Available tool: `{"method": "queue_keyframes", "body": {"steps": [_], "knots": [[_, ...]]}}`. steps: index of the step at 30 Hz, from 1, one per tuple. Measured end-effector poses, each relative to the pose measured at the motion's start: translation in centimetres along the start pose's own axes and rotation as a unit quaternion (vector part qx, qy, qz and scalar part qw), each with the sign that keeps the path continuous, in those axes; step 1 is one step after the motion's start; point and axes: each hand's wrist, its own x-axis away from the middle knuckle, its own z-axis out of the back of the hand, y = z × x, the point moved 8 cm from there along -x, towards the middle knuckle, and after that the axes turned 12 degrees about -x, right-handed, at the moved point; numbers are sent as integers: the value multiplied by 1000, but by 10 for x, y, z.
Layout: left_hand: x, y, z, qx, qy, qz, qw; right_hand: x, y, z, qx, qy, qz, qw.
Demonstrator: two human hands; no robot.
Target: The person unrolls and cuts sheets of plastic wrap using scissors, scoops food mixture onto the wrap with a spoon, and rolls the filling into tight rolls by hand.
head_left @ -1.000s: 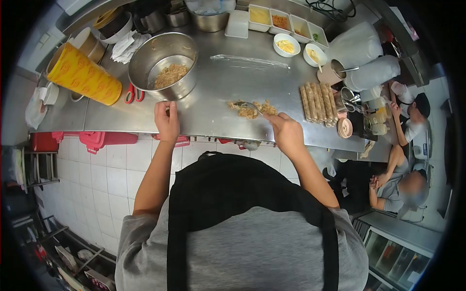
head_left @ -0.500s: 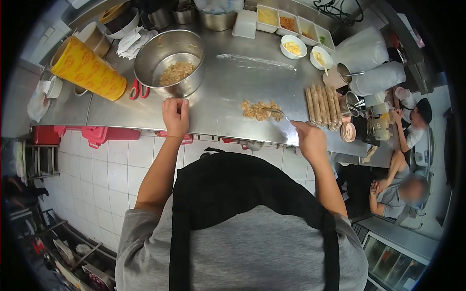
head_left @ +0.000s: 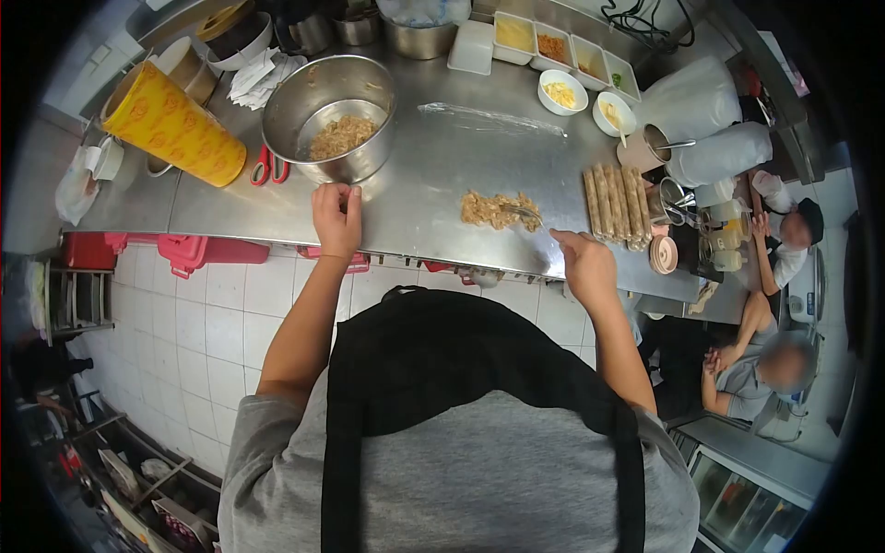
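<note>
My right hand (head_left: 590,264) is closed round the handle of a metal spoon (head_left: 524,212), whose head rests in a flattened patch of brown filling (head_left: 489,208) on the steel counter (head_left: 429,189). My left hand (head_left: 337,221) lies at the counter's front edge with its fingers curled; what they hold, if anything, is hidden. Just behind it stands a large steel bowl (head_left: 376,147) with more filling (head_left: 343,137) inside. To the right of the patch, several wrapped rolls (head_left: 616,205) lie side by side.
Left of the bowl are red-handled scissors (head_left: 269,166) and a yellow patterned roll (head_left: 175,124). Plastic film (head_left: 493,117) lies behind the filling. White bowls (head_left: 561,92) and trays (head_left: 553,48) line the back. Two people (head_left: 788,244) are at the right.
My right hand has moved right with the spoon, and the filling is now a more compact patch. The view has shifted slightly. My left hand stays by the bowl.
</note>
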Motion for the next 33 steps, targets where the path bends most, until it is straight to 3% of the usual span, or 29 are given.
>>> {"method": "queue_keyframes", "body": {"steps": [5,8,14,33], "knots": [[0,2,-1,4,-11,3,1000,13,3,-6,8,-42,-27,999],[-1,2,-1,4,-4,2,1000,8,10,5,-12,-2,-37,999],[1,1,-4,-3,-21,2,1000,-14,-32,-35,-42,5,57,997],[0,0,-2,-1,-16,13,1000,-4,-42,-33,-42,-25,44,998]]}}
